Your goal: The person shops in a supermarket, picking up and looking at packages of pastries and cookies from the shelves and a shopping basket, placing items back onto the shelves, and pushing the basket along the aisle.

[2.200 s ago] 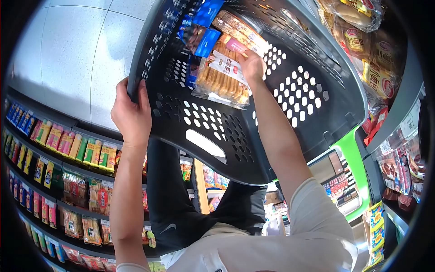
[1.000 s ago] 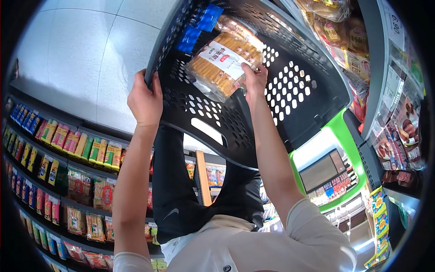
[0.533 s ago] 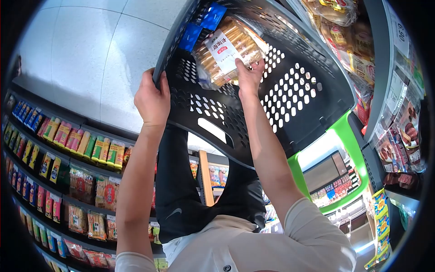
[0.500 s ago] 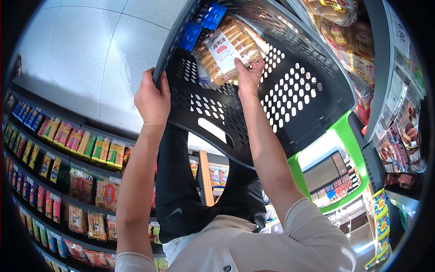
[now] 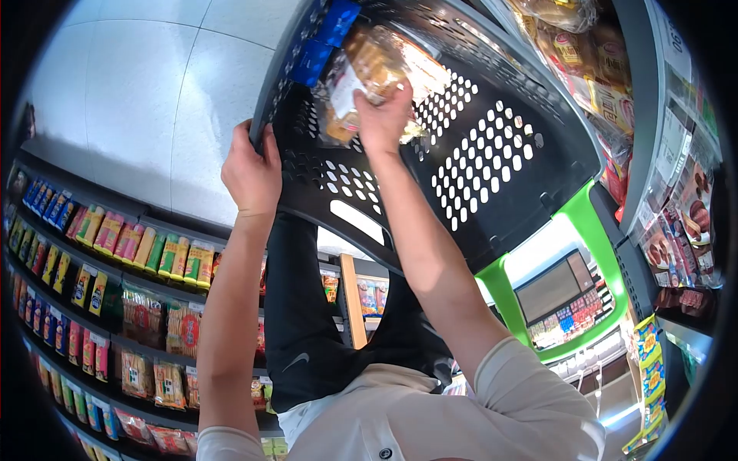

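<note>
My left hand [image 5: 252,173] is closed on the rim of a black perforated basket [image 5: 530,207]. Inside the basket, my right hand [image 5: 384,119] grips a clear-wrapped package of golden-brown food [image 5: 377,65] with a white label, blurred by motion. My thumb lies over the near side of the package, and the other fingers are partly hidden. Blue boxes [image 5: 311,61] lie in the basket's upper left corner, beside the package. Another wrapped item [image 5: 424,73] shows behind it, to the right.
A green handle frame [image 5: 607,253] joins the basket at the lower right. Shelves of packaged snacks [image 5: 142,242] stand on the left. Bagged bread [image 5: 592,65] and more packs line the right. Pale tiled floor [image 5: 146,100] shows at the upper left.
My right hand and the package have moved left within the basket, and the package has turned. More of the item behind it shows. My left hand stays on the rim, shifted slightly.
</note>
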Available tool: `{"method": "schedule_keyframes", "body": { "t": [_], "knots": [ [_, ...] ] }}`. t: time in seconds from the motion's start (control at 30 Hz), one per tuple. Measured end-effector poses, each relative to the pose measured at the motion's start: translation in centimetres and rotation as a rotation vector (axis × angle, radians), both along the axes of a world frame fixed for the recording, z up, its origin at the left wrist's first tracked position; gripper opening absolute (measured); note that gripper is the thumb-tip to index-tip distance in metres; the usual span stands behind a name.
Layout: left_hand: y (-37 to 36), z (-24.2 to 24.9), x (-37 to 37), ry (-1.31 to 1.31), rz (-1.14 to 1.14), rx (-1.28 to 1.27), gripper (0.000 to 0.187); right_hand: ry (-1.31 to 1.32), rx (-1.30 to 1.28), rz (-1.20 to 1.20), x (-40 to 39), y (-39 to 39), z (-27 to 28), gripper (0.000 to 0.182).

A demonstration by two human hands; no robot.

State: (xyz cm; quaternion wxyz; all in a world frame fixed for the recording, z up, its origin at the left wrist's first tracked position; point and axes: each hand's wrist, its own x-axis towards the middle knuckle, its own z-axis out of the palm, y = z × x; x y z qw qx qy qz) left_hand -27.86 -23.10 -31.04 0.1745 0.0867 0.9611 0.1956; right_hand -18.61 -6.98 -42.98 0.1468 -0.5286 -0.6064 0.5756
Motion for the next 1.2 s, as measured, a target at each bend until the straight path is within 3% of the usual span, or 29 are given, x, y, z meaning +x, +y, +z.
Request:
{"method": "schedule_keyframes", "body": {
  "t": [0.07, 0.13, 0.17, 0.2, 0.27, 0.37, 0.4, 0.53, 0.6, 0.67, 0.73, 0.8, 0.83, 0.97, 1.07, 1.13, 1.2],
  "knots": [
    [0.0, 0.0, -0.1, 0.001, 0.015, -0.012, 0.019, -0.079, 0.065, 0.087, -1.7, -1.2, -0.3, 0.071],
    [0.0, -0.2, -0.1, 0.008, 0.006, -0.004, 0.019, -0.183, 0.114, 0.326, -3.8, -2.3, 2.4, 0.063],
    [0.0, -0.1, -0.1, -0.009, 0.019, -0.006, 0.022, -0.340, 0.289, 0.370, -3.9, -3.6, 2.7, 0.069],
    [0.1, 0.0, -0.2, -0.026, 0.032, -0.008, 0.025, -0.371, 0.296, 0.378, -3.1, -4.2, 1.7, 0.076],
    [0.3, 0.2, -0.3, -0.041, 0.038, -0.003, 0.025, -0.328, 0.067, 0.409, -0.6, -4.0, 0.3, 0.071],
    [0.2, 0.2, -0.2, -0.057, 0.042, -0.012, 0.024, -0.344, -0.052, 0.471, 3.5, -2.6, 1.0, 0.060],
    [0.2, 0.2, -0.2, -0.042, 0.035, 0.002, 0.024, -0.349, 0.103, 0.552, 5.1, -1.7, 0.9, 0.053],
    [0.1, 0.1, -0.2, -0.057, 0.039, 0.013, 0.024, -0.593, 0.408, 0.714, 8.0, 3.1, 0.8, 0.060],
    [0.0, 0.0, -0.1, -0.042, 0.030, 0.012, 0.024, -0.611, 0.351, 0.730, 9.0, 4.5, 0.2, 0.068],
    [0.0, -0.1, 0.0, -0.025, 0.022, 0.007, 0.024, -0.782, 0.451, 0.937, 9.9, 4.7, -0.7, 0.073],
    [0.1, -0.1, 0.0, -0.030, 0.039, 0.028, 0.024, -0.775, 0.491, 0.967, 10.3, 4.9, -1.9, 0.066],
    [0.3, 0.0, 0.0, -0.042, 0.048, 0.019, 0.024, -0.876, 0.246, 1.149, 10.3, 5.9, -3.3, 0.054],
    [0.2, 0.0, 0.0, -0.056, 0.059, 0.016, 0.023, -0.849, 0.242, 1.174, 10.4, 6.3, -3.8, 0.038],
    [0.3, -0.1, 0.0, -0.032, 0.035, 0.008, 0.020, -0.796, 0.293, 1.138, 10.8, 6.7, -3.1, 0.029],
    [0.0, 0.2, -0.2, -0.036, 0.041, -0.013, 0.021, -0.809, 0.223, 1.068, 10.5, 6.9, 0.5, 0.028],
    [-0.1, 0.0, -0.3, -0.030, 0.007, -0.017, 0.021, -0.621, 0.198, 0.861, 11.1, 7.5, 3.0, 0.027],
    [-0.1, 0.5, -0.8, -0.069, 0.023, 0.005, 0.023, -0.611, 0.072, 0.871, 10.1, 9.0, 7.7, 0.029]
  ]
}}
